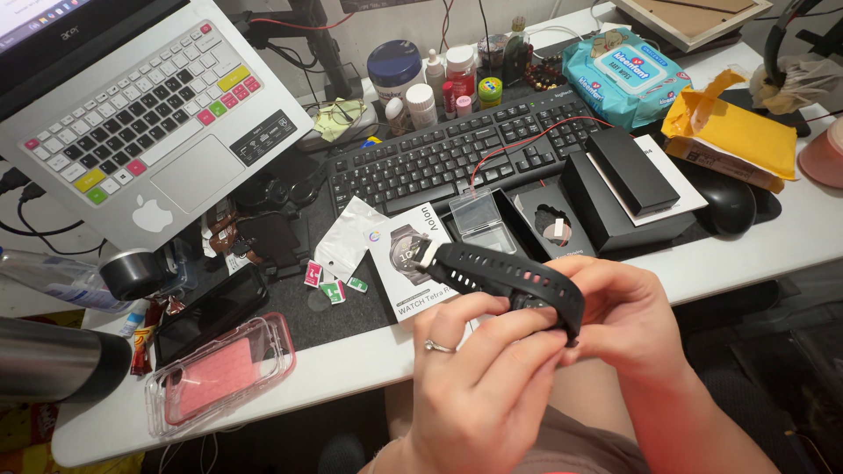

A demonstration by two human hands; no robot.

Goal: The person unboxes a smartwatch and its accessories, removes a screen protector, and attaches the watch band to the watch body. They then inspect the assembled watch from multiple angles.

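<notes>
Both hands, left (479, 369) and right (623, 320), pinch the black smartwatch (509, 276) above the tabletop (351, 355), probably steadying its hidden face.

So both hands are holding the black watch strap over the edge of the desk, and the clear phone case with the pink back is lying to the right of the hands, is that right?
Not quite. The head view shows both hands, left hand and right hand, holding the black watch strap over the desk edge, but the clear phone case with the pink back lies to the left of the hands, not the right.

Watch (518, 281) face behind fingers (527, 338); laptop (132, 114) screen and steel flask (53, 360) cut off.
</notes>
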